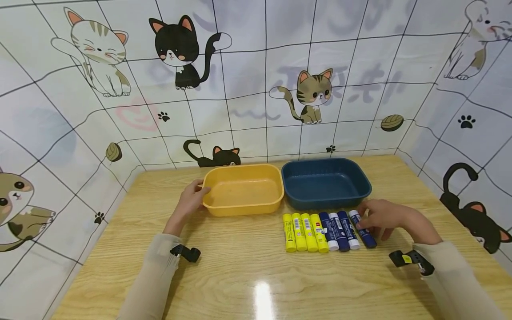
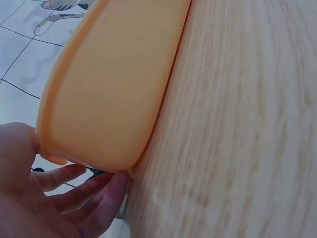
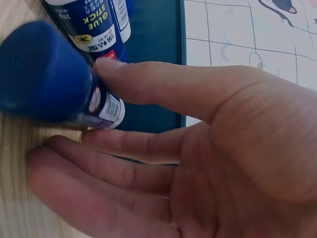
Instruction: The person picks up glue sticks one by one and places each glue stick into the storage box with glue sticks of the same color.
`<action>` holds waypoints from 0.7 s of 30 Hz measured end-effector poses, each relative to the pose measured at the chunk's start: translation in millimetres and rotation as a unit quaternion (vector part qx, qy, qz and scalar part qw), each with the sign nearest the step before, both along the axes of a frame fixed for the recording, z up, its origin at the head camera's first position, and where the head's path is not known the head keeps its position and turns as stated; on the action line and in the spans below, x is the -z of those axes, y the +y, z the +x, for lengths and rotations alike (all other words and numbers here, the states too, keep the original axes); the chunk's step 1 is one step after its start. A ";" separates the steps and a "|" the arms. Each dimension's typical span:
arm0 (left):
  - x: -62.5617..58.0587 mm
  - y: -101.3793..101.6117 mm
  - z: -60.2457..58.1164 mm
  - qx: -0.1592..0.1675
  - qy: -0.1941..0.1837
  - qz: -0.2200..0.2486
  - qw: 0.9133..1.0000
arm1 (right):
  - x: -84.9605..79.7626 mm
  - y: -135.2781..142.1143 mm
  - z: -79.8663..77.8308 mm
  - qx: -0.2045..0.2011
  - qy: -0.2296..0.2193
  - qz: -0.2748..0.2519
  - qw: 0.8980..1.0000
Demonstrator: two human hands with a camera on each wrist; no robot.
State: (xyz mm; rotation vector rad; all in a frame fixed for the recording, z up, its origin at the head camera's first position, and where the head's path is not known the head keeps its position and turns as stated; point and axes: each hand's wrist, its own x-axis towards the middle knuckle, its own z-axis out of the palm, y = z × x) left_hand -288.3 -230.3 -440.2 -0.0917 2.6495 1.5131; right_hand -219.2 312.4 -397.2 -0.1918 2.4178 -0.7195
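Observation:
My left hand grips the left end of a yellow plastic basket, thumb over the rim and fingers against the outer wall. In the left wrist view the fingertips reach the basket's underside. At the right end of a row of glue sticks, my right hand pinches a dark blue glue stick with a white end. This stick lies slightly slanted, its thumb contact visible in the right wrist view. Beside it lie several blue-and-white glue sticks and, further left, several yellow glue sticks.
A dark blue basket stands right of the yellow one, behind the row, their sides touching or nearly so. Both stand on a wood-grain table. A cat-printed covering rises behind the table and along both sides.

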 end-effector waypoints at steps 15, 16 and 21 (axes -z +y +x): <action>1.7 1.9 1.3 -0.001 0.011 -0.007 1.000 | 1.1 -5.8 4.8 0.014 0.010 0.014 1.000; 1.7 2.0 1.5 -0.001 0.011 -0.006 1.000 | 0.2 -6.1 5.0 0.012 0.010 0.015 1.000; 1.1 2.0 1.3 0.002 0.012 -0.001 1.000 | -6.7 -6.3 5.6 0.000 0.010 0.018 1.000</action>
